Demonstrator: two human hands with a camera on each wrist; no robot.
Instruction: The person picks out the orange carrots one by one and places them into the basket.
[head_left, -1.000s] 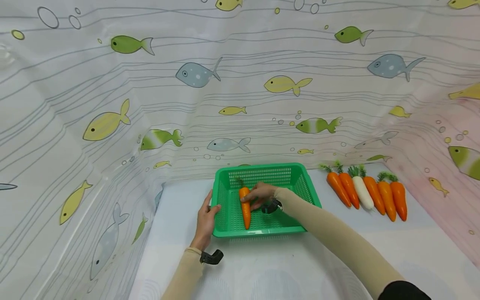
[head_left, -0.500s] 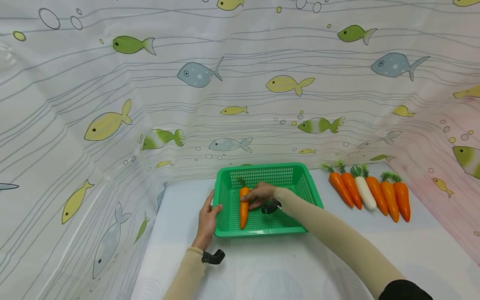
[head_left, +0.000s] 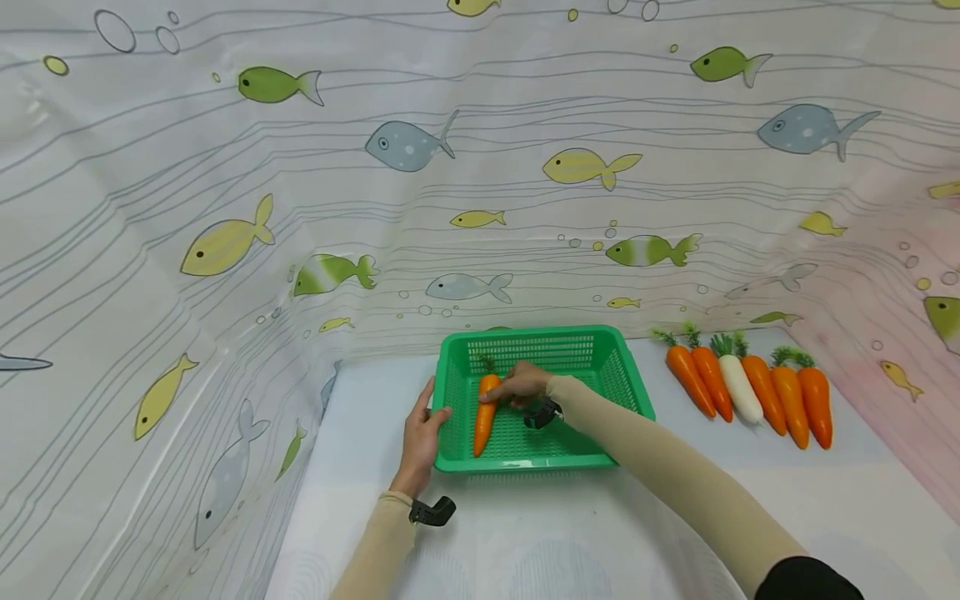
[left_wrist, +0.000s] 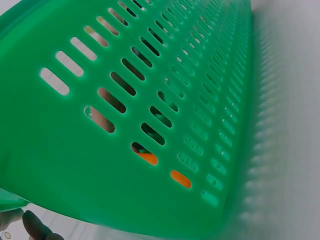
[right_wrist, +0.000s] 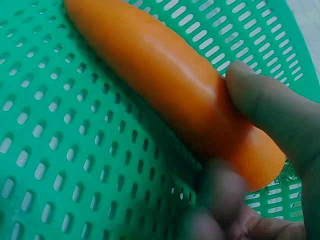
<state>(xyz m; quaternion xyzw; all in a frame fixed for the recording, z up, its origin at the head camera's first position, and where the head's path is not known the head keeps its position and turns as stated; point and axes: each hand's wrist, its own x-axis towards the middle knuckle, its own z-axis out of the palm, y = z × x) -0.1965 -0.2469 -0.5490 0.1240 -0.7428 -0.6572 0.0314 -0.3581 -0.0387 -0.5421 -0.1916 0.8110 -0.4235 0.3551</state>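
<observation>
A green plastic basket with slotted walls stands on the white table. Inside, near its left wall, lies an orange carrot with a green leafy top, slightly slanted. My right hand reaches into the basket and holds the carrot near its leafy end; in the right wrist view the thumb presses on its side and blurred fingers lie beside it. At the basket's left side my left hand grips the rim, thumb over the edge. The left wrist view shows the slotted wall, with orange through its holes.
To the right of the basket, several carrots and one white radish lie side by side on the table. A fish-patterned sheet hangs behind and along both sides.
The carrot's narrow tip has swung left inside the basket, with my right hand still holding it. The left hand stays at the rim. The whole head view has shifted slightly.
</observation>
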